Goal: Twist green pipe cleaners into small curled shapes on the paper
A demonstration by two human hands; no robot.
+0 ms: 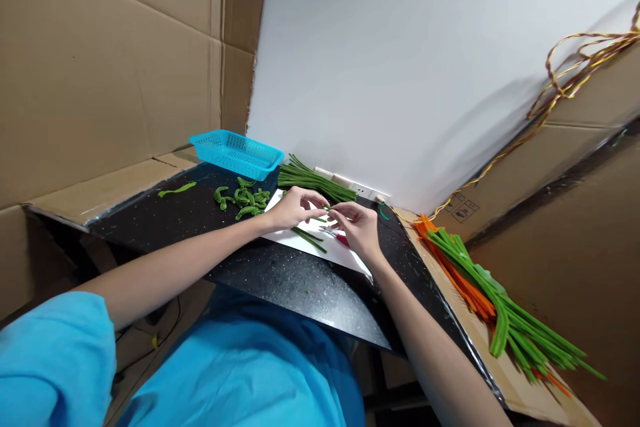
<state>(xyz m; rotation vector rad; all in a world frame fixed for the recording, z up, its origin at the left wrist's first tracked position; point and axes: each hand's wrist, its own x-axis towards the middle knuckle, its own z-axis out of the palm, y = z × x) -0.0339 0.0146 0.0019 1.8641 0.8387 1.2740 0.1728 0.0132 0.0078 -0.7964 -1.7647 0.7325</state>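
Both hands meet over a white sheet (345,258), fingertips pinched close together. My left hand (296,207) and my right hand (359,227) hold a short green pipe cleaner (327,207) between them, mostly hidden by the fingers. Beneath my right hand lie red-handled pliers (342,238), partly covered. A few green pipe cleaners (310,238) rest on the sheet below my left hand. To the left is a pile of twisted green pipe cleaner pieces (250,199). Behind the hands lies a bundle of straight dark green pipe cleaners (316,180).
A blue plastic basket (237,155) stands at the back left of the black table (295,280). One flat green strip (177,189) lies nearby. Orange strips (457,283) and bright green stems (520,313) lie on cardboard at the right. A power strip (360,190) runs along the wall.
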